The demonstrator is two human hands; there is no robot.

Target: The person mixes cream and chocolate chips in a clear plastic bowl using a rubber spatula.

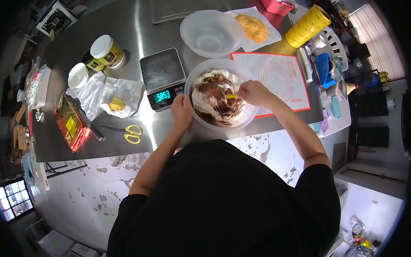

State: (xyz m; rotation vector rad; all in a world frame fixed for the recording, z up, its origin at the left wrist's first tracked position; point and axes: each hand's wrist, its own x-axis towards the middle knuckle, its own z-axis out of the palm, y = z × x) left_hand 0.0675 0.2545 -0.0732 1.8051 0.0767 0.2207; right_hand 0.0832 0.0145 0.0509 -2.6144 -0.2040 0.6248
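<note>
A translucent bowl (250, 116) holds a white and brown mixture (213, 96), streaked together. My left hand (182, 110) is closed on the bowl's left rim. In my right hand (253, 93), above the bowl's right side, is a yellow tool (231, 96); its far end is hidden in the mixture. Left of the bowl sits a kitchen scale (162, 71) with a lit display. A white mat with a red border (281, 80) lies to the right, partly under the bowl. Another translucent bowl (210, 33) stands behind.
Yellow-handled scissors (133, 134), a red foil pack (71, 122), opened white wrapping (123, 97) and a white-lidded jar (108, 52) are at left. Orange-brown crumbs (252, 28) lie on paper behind right, near a yellow roll (308, 26) and a pink box (275, 1).
</note>
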